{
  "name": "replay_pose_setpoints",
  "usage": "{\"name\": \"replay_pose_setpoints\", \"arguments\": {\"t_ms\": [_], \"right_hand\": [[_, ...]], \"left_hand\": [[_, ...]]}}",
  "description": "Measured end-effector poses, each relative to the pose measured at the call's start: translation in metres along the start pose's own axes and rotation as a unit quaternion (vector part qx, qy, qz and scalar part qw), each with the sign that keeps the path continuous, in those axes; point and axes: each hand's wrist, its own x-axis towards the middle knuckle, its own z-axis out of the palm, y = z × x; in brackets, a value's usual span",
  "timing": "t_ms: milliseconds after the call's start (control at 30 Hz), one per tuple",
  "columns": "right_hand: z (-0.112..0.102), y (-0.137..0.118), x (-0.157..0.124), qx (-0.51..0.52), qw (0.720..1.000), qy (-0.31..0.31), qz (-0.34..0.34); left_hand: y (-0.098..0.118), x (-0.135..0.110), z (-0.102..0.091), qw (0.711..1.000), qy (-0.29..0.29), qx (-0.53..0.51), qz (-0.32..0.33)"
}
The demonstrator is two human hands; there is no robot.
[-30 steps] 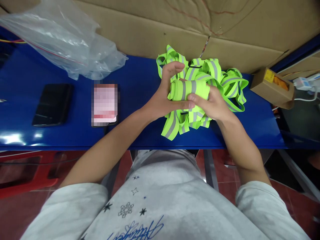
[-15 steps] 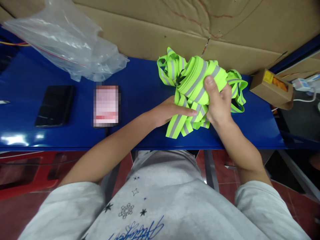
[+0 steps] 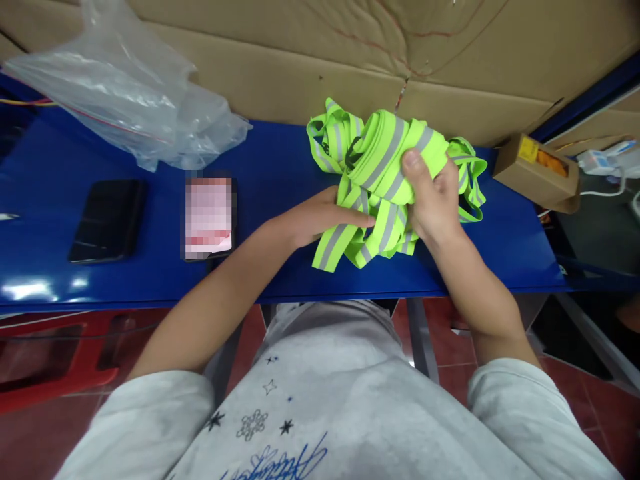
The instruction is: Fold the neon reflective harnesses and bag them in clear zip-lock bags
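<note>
A tangled pile of neon-green straps with grey reflective stripes (image 3: pixel 345 137) lies on the blue table (image 3: pixel 280 167). My right hand (image 3: pixel 433 200) is closed round a rolled bundle of the same strap (image 3: pixel 385 157), thumb on top, held just above the pile. My left hand (image 3: pixel 317 217) rests at the pile's near left side with fingers stretched toward loose strap ends (image 3: pixel 333 243), touching them.
A clear plastic bag (image 3: pixel 130 100) lies at the back left. A black phone (image 3: pixel 107 220) and a second, blurred device (image 3: pixel 209 217) lie left of my hands. A small cardboard box (image 3: pixel 537 173) sits at the right. Large cardboard sheets (image 3: pixel 310 60) stand behind the table.
Both hands held the rolled strap a second ago. My left hand let go and dropped to the loose ends, while my right hand lifted the roll up over the pile.
</note>
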Motion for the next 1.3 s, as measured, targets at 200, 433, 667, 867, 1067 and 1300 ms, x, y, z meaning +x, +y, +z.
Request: {"name": "replay_pose_setpoints", "arguments": {"t_ms": [200,433,667,867,1067,1300], "right_hand": [[0.011,0.007,-0.015,-0.068,0.997,-0.012,-0.018],[0.002,0.002,-0.010,-0.115,0.993,-0.032,-0.019],[-0.020,-0.008,0.001,-0.199,0.932,-0.218,-0.210],[-0.028,0.003,0.013,-0.217,0.889,-0.232,-0.330],[-0.034,-0.003,0.022,-0.198,0.905,-0.321,-0.195],[-0.033,0.005,0.025,-0.015,0.974,-0.226,-0.011]], "left_hand": [[-0.025,0.012,0.017,0.993,0.006,-0.112,0.022],[-0.029,0.014,0.009,0.998,0.048,-0.049,0.002],[-0.010,0.006,0.003,0.994,0.015,-0.100,0.039],[-0.005,-0.002,0.003,0.987,-0.045,-0.147,0.052],[-0.007,0.005,0.001,0.986,0.014,-0.160,0.036],[-0.008,0.005,0.004,0.992,0.050,-0.098,0.055]]}}
